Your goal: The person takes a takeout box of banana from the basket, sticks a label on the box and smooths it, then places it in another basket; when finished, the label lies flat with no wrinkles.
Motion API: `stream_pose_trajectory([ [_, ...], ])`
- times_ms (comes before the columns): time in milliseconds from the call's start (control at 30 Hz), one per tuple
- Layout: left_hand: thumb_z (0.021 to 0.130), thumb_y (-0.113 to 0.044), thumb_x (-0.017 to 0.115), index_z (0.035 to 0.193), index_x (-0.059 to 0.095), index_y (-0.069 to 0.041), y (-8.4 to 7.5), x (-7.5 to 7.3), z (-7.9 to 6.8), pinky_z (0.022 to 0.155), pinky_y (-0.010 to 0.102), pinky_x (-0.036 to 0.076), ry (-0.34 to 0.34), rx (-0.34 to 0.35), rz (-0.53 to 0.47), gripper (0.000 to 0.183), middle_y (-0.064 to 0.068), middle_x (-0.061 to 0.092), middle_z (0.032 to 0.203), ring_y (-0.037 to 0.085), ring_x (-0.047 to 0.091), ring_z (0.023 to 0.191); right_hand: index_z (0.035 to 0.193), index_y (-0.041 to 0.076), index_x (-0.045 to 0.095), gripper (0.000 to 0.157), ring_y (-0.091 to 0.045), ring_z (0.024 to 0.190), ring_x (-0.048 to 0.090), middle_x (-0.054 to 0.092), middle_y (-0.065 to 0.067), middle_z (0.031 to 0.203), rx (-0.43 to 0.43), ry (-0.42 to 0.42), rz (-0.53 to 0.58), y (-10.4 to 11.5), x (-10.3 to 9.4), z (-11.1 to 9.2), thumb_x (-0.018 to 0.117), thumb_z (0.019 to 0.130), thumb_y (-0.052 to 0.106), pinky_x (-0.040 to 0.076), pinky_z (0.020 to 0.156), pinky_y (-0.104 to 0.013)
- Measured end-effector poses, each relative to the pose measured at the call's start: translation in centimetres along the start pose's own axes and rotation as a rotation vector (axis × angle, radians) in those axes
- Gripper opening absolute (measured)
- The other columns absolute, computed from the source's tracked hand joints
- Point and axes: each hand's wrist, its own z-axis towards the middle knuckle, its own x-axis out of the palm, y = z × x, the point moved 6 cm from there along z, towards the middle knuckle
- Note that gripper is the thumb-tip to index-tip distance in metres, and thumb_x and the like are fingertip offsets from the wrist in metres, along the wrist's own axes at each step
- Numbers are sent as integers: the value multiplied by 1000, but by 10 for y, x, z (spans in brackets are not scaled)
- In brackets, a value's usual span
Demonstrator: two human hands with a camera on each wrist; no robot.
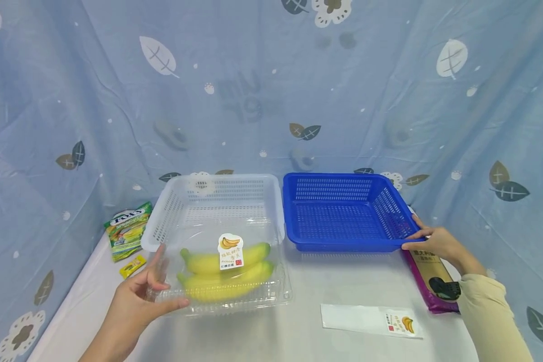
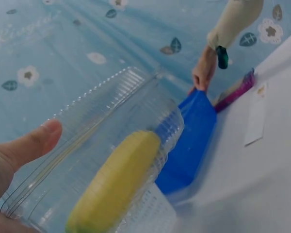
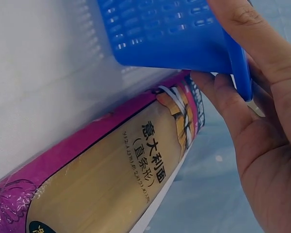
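Note:
In the head view my left hand (image 1: 138,296) grips the left side of a clear plastic clamshell box (image 1: 278,281). Two yellow bananas (image 1: 226,287) lie inside, and a banana sticker (image 1: 231,251) is on the lid. The box is held up in front of a white basket (image 1: 271,201). My right hand (image 1: 439,245) pinches the near right corner of a blue basket (image 1: 344,246), thumb and fingers on either side of its rim in the right wrist view. Just below that hand is a purple pack of spaghetti (image 3: 106,170).
Left of the white basket lie a green Fox's candy bag (image 1: 127,231) and a small yellow packet (image 1: 132,266). A white strip with a banana sticker (image 1: 353,318) lies on the white table (image 1: 298,342) at the front right. Patterned blue cloth (image 1: 253,100) surrounds the table.

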Motion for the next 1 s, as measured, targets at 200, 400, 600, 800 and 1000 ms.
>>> stream_pose_trajectory([
  [200,66,4,83,75,54,-2,-13,9,15,111,32,24,22,46,-21,31,-2,17,159,29,19,143,106,-11,66,55,-59,134,0,5,-20,155,-2,-10,23,0,1,1,79,79,35,13,99,-75],
  [400,67,6,82,71,50,-5,-20,18,25,111,46,18,49,98,-59,34,0,17,159,30,18,144,106,-10,67,54,-60,133,2,6,-21,155,-14,-16,12,1,1,0,78,79,35,13,99,-75],
  [600,68,6,81,72,48,-3,-25,30,33,113,52,11,89,149,-106,35,4,16,160,33,15,144,106,-10,67,54,-61,132,3,7,-22,154,-16,-24,10,4,2,1,79,79,35,14,100,-74],
  [800,67,6,81,71,52,-9,-28,43,43,114,51,9,116,165,-120,33,5,14,160,32,13,145,104,-9,68,53,-61,133,4,7,-20,154,-19,-26,17,3,5,4,79,78,35,15,100,-73],
  [1000,69,5,81,73,54,-5,-33,58,54,115,51,8,133,175,-112,30,4,15,160,30,12,145,102,-8,69,51,-60,133,3,9,-21,154,-21,-24,25,5,6,5,80,77,36,14,100,-73],
])
